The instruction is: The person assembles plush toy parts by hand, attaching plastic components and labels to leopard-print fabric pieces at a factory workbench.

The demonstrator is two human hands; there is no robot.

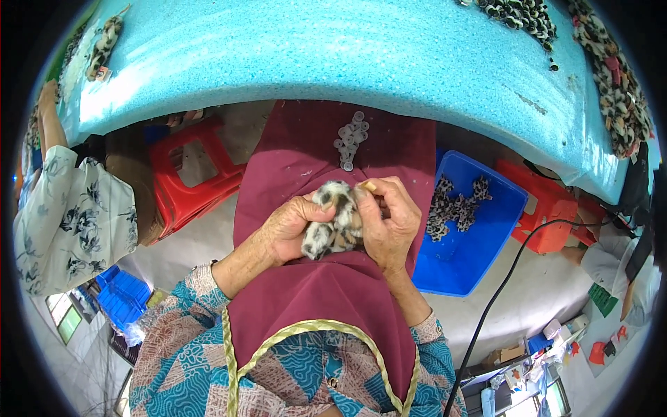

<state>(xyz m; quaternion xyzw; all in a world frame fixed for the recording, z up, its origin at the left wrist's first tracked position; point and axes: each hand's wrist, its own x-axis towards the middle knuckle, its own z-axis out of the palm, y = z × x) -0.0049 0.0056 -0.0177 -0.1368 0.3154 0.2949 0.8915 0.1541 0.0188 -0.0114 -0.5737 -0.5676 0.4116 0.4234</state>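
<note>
While both hands are at work in the middle of the frame, the spotted plush point(338, 221) sits directly between them, touching each.

Head view, the only one. Plush: white, black and tan, above the lap of a maroon apron point(278, 170). Long axis roughly up and down the frame, lower end leaning a little left; a rounded lobe shows at lower left.

Left hand point(281, 226): lies against the plush's left side. Thumb pressed onto the upper part, other fingers mostly hidden beneath; reads as a pinch on the plush.

Right hand point(391, 222): at the upper right edge, fingers curled, thumb and forefinger tips drawn close together. Plush lies left of and below those tips. Something small and pale yellow shows there; cannot tell what, nor whether the tips pinch it, the fabric or both.

Nearer hand: neither, both in contact. The upper end of the plush is the part closest to the right fingertips.

Around: clear white plastic discs point(351, 138) on the apron, above the hands; blue bin point(455, 267) to the right, holding smaller spotted pieces point(455, 210); turquoise table point(313, 55) across the top.
</note>
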